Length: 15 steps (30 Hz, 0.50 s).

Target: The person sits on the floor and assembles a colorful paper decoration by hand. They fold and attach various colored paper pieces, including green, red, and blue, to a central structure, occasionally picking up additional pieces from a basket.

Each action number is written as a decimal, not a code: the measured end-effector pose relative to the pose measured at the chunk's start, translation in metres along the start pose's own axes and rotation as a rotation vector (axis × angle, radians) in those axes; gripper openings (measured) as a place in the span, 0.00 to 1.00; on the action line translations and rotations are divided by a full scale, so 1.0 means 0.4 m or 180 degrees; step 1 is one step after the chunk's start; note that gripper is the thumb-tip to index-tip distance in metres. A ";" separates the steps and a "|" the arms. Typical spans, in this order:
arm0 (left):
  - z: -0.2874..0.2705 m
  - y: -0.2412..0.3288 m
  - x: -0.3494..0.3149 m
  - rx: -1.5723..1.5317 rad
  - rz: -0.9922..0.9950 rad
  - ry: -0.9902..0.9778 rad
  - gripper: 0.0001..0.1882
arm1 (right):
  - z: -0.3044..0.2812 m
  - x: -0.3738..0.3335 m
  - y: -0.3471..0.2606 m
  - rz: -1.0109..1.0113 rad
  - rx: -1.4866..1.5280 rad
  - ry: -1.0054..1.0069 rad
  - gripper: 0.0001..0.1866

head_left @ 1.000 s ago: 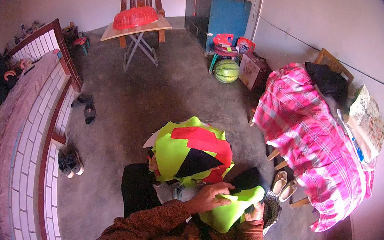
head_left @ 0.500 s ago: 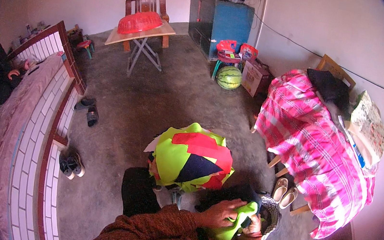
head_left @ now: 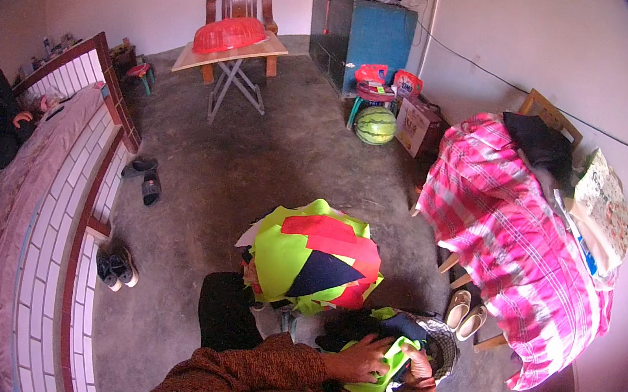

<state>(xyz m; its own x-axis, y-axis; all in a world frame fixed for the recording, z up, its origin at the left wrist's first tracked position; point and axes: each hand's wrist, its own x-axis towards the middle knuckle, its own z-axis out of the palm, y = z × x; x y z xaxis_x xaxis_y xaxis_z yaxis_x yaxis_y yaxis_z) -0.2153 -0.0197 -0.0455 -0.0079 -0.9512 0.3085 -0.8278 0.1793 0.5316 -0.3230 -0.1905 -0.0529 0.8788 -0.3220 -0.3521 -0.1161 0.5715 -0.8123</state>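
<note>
Low down, left hand (head_left: 367, 359), right hand (head_left: 417, 363) holding lime cloth (head_left: 395, 356), less spread

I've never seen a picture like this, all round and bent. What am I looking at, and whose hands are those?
No robot here: these are a person's bare hands, the left hand and right hand. A wide fisheye camera worn on the head looks down, bending straight edges near the rim. Both hands hold a bright green cloth. Just ahead is a mound of green, red and dark pieces. Farther off, a watermelon sits on the floor, and a red cover rests on a small table.
</note>
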 end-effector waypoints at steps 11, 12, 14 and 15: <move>-0.057 -0.008 -0.015 -0.0938 -0.0012 0.0662 0.12 | 0.024 0.019 0.011 0.0122 -0.0050 0.0325 0.17; -0.071 -0.006 -0.017 -0.1041 -0.0111 0.0654 0.13 | 0.000 0.028 0.027 0.0134 -0.0005 0.0287 0.16; -0.098 -0.001 -0.023 -0.1151 -0.0288 0.0636 0.14 | -0.046 0.045 0.058 0.0160 0.0080 0.0215 0.14; -0.105 -0.003 -0.028 -0.1148 -0.0371 0.0624 0.15 | -0.057 0.048 0.064 0.0131 0.0011 0.0171 0.13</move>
<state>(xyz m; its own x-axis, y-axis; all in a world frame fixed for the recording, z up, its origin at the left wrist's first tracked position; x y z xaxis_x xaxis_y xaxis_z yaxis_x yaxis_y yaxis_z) -0.1908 0.0013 -0.0164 0.2097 -0.9108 0.3557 -0.5672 0.1830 0.8030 -0.3196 -0.1993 -0.0909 0.8472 -0.3381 -0.4098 -0.1500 0.5878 -0.7950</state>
